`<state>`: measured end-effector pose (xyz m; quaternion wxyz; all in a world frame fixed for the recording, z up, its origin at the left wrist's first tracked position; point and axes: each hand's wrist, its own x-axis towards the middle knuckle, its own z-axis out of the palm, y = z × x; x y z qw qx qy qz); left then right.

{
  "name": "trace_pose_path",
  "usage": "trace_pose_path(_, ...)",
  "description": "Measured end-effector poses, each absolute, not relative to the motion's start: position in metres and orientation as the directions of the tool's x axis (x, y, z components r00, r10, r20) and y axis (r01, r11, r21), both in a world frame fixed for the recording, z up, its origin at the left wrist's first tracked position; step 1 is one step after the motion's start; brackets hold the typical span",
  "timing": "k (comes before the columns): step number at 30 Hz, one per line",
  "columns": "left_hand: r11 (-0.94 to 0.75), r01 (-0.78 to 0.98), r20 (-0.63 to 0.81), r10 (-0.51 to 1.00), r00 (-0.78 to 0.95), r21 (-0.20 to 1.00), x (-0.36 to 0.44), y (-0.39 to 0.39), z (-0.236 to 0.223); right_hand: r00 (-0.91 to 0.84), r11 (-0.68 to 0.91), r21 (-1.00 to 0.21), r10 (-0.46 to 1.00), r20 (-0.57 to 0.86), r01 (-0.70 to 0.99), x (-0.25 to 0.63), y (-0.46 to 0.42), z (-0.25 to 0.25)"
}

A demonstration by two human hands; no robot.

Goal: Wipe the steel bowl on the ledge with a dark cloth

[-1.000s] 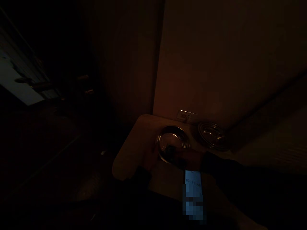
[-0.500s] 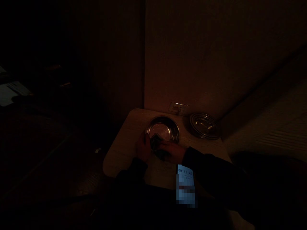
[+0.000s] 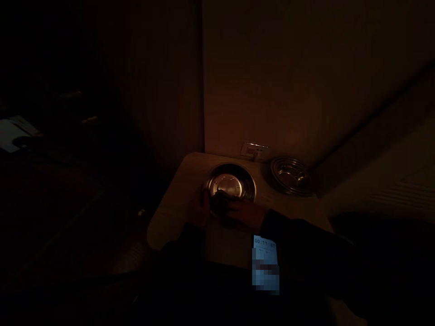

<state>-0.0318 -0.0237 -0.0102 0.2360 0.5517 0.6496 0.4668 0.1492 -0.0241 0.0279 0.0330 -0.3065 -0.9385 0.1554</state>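
A shiny round metal bowl (image 3: 249,181) sits on a small wooden table (image 3: 173,213) in very dim light. My left hand (image 3: 200,209) is closed on its near-left rim, with the fingertips partly lost in shadow. A dark, crumpled cloth (image 3: 220,202) lies over the near side of the bowl. My right hand (image 3: 248,214) grips that cloth and presses it to the near rim and inner wall. The cloth hides part of the bowl's edge and the fingers of this hand.
Several nested metal dishes (image 3: 288,177) stand at the table's back right. A wall socket (image 3: 255,150) is just behind the bowl. A lit phone (image 3: 265,260) showing a timer lies near the table's front, below my right forearm. Walls rise behind and to the right.
The cloth in my right hand has shifted slightly, and a brighter reflection shows in the bowl. The whole view has moved a little and become blurrier. Both hands stay at the bowl.
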Motion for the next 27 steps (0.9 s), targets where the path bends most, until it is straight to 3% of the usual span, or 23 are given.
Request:
trace_pose_path(3, -0.056, 0.498, 0.218, 0.937, -0.273, 0.866, -0.032, -0.025, -0.009, -0.791, 0.767, -0.195, 0.595, -0.141, 0.612, 0.162, -0.021, 0.032)
trace_pose_path(8, -0.062, 0.526, 0.247, 0.924, -0.290, 0.848, -0.028, -0.024, -0.011, -0.790, 0.740, -0.314, 0.609, -0.064, 0.595, 0.148, -0.027, 0.029)
trace_pose_path(14, -0.059, 0.504, 0.231, 0.930, -0.285, 0.861, -0.031, -0.025, -0.011, -0.785, 0.752, -0.225, 0.601, -0.152, 0.619, 0.175, -0.021, 0.034)
trace_pose_path(17, -0.068, 0.480, 0.230, 0.930, -0.287, 0.874, -0.028, -0.026, -0.009, -0.791, 0.700, -0.404, 0.601, -0.110, 0.589, 0.157, -0.019, 0.027)
trace_pose_path(20, -0.057, 0.471, 0.208, 0.939, -0.275, 0.880, -0.028, -0.026, -0.009, -0.728, 0.654, -0.546, 0.677, 0.112, 0.524, 0.117, -0.011, 0.015)
trace_pose_path(23, -0.045, 0.479, 0.201, 0.939, -0.279, 0.877, -0.030, -0.027, -0.010, -0.610, 0.631, -0.442, 0.764, 0.210, 0.638, 0.096, 0.009, 0.013)
trace_pose_path(27, -0.042, 0.509, 0.215, 0.933, -0.287, 0.860, -0.029, -0.029, -0.013, -0.426, 0.450, -0.168, 0.891, 0.159, 0.877, 0.101, 0.034, 0.023)
